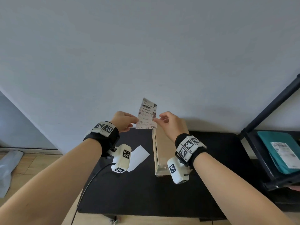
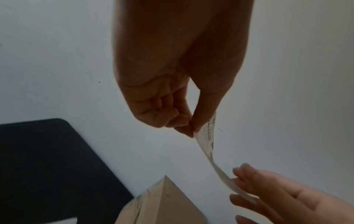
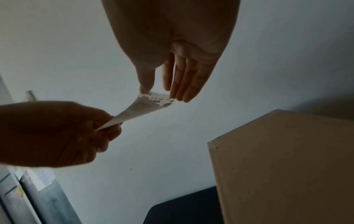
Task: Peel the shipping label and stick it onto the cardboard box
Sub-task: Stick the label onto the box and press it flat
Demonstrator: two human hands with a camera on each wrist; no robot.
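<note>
The printed shipping label is held upright in the air above the far edge of the black table. My left hand pinches its left edge between thumb and forefinger, the other fingers curled in. My right hand pinches its right edge. The left wrist view shows the label bowed between my left hand and the right hand's fingers. In the right wrist view my right hand holds the label by its end. The cardboard box lies on the table under my right wrist.
A blank white sheet lies on the table to the left of the box. A black shelf frame stands at the right and holds a teal parcel. A white wall stands close behind the table. A grey bag lies on the floor at left.
</note>
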